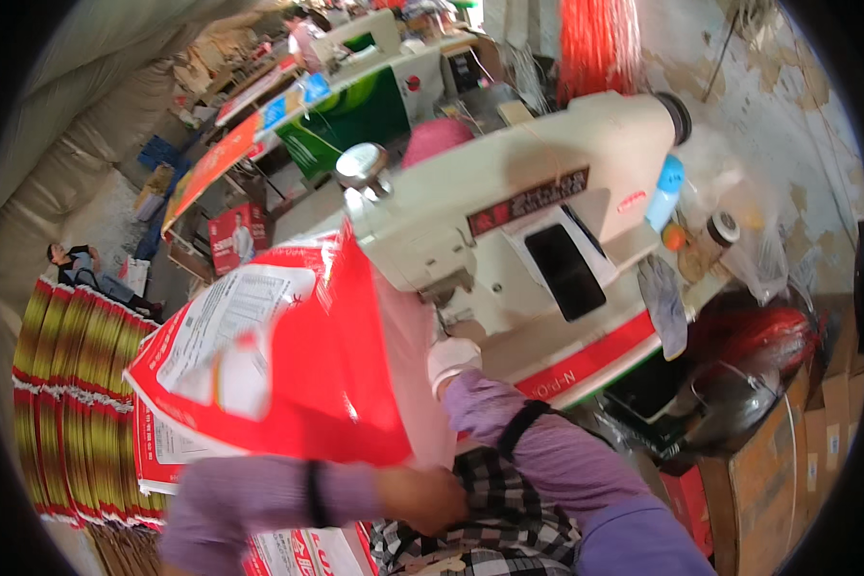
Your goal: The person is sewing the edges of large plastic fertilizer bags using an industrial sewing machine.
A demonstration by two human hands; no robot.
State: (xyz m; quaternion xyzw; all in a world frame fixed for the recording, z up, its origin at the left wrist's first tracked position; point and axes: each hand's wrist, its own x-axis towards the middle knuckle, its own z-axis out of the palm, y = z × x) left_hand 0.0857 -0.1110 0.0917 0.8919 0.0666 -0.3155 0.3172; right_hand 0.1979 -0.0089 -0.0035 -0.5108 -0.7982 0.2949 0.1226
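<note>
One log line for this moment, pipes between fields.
left hand: at edge of red bag, hold unclear | right hand: white-covered, at bag's edge beside sewing machine | phone: dark screen

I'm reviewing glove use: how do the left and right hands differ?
The right hand wears a white glove; the left hand looks bare. The right hand is by the sewing machine; the left hand is lower, before the checked garment. Both share purple sleeves with dark bands.
</note>
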